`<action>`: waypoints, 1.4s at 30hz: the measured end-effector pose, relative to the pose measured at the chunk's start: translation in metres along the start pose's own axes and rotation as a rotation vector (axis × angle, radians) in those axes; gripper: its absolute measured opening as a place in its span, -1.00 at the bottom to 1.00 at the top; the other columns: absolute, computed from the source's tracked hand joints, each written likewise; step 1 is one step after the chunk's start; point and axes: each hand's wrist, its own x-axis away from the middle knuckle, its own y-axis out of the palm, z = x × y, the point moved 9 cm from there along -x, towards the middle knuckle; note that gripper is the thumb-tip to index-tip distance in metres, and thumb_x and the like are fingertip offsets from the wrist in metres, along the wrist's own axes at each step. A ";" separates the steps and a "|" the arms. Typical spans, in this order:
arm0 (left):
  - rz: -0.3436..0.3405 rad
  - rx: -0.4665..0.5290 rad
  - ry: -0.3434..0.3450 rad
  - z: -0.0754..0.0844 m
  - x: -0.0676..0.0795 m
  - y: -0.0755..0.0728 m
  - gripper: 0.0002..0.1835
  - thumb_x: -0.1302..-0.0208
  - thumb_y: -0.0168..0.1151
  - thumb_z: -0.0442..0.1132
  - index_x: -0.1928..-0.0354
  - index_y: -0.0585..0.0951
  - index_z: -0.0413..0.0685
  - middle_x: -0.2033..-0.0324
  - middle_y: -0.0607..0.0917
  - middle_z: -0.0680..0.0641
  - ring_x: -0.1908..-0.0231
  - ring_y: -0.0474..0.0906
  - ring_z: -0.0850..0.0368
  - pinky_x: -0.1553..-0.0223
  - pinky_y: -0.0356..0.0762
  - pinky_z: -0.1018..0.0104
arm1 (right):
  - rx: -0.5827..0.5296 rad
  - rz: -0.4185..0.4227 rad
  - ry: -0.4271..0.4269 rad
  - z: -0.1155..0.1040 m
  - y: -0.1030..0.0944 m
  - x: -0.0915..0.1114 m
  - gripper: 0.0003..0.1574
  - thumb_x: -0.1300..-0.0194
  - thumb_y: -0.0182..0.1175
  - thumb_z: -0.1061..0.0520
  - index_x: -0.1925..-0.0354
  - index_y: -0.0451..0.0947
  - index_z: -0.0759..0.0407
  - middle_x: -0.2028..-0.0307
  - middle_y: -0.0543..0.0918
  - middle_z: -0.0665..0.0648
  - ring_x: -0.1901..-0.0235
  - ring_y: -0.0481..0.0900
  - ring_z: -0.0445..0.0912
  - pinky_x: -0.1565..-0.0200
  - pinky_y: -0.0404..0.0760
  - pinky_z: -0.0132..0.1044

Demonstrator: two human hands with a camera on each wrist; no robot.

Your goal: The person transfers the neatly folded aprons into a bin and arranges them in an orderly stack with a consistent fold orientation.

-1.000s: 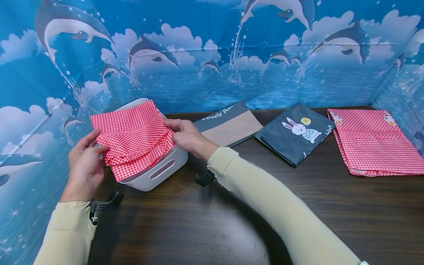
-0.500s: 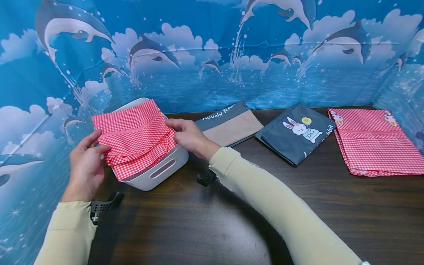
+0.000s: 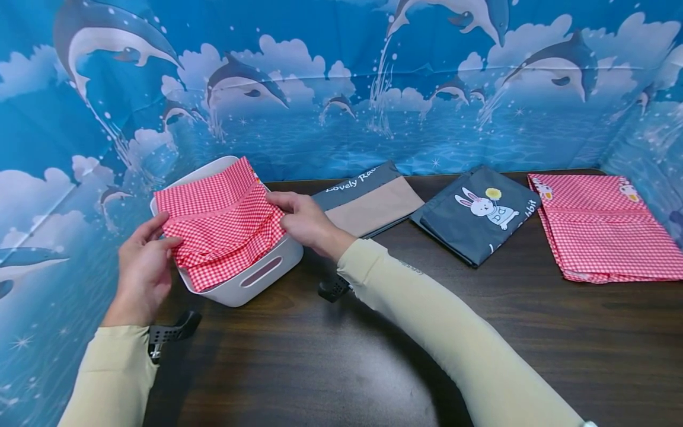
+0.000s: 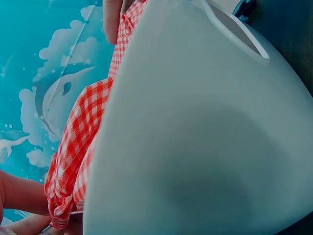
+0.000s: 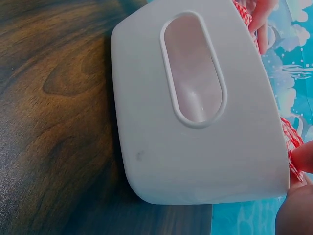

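A folded red-and-white checked cloth (image 3: 219,228) lies across the mouth of a white plastic basket (image 3: 233,295) with an oval handle slot. With thumb and fingers, my left hand (image 3: 143,267) pinches the cloth's left edge. My right hand (image 3: 311,223) pinches its right edge beside the basket rim. The left wrist view shows the basket's wall (image 4: 195,122) up close, with the bunched cloth (image 4: 73,152) along its rim. In the right wrist view, the handle slot (image 5: 193,68) faces the camera, and only a strip of cloth (image 5: 292,147) shows near my right fingers. The basket's inside is mostly hidden.
Behind my right hand lies a folded dark-grey and beige cloth (image 3: 373,204) with lettering. Right of it are a dark-grey folded cloth (image 3: 475,219) with a rabbit print and another red checked folded cloth (image 3: 608,237). A dolphin-print curtain (image 3: 341,89) borders the dark wooden table (image 3: 299,362).
The cloth's left edge has shifted slightly right, along with my left hand, so more of the basket's left rim shows. My right hand has barely moved and keeps its pinch.
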 end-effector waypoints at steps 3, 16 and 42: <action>0.006 -0.008 -0.003 0.000 0.001 -0.001 -0.26 -0.64 0.06 -0.37 -0.70 0.21 0.37 -0.73 0.08 0.17 -0.64 0.14 0.18 -0.43 0.38 0.42 | 0.007 0.002 -0.004 0.000 0.000 0.000 -0.28 -0.49 0.09 0.39 -0.53 0.48 0.07 -0.59 0.43 0.05 -0.61 0.32 -0.02 -0.61 0.33 -0.09; 0.025 0.041 0.019 0.001 0.001 -0.002 -0.25 -0.58 0.06 -0.46 -0.67 0.28 0.30 -0.68 0.21 0.16 -0.37 0.36 0.29 0.11 0.65 0.66 | 0.048 0.019 -0.013 -0.002 0.001 0.001 -0.28 -0.50 0.11 0.37 -0.54 0.48 0.04 -0.59 0.42 0.03 -0.61 0.31 -0.04 -0.60 0.35 -0.13; 0.078 0.072 0.029 0.001 0.005 -0.009 -0.30 -0.59 0.12 -0.41 -0.64 0.34 0.28 -0.46 0.41 0.18 -0.21 0.48 0.31 0.14 0.69 0.62 | 0.064 0.028 -0.026 -0.003 0.003 -0.001 -0.31 -0.53 0.12 0.36 -0.53 0.48 0.07 -0.58 0.44 0.05 -0.60 0.35 -0.03 -0.57 0.39 -0.17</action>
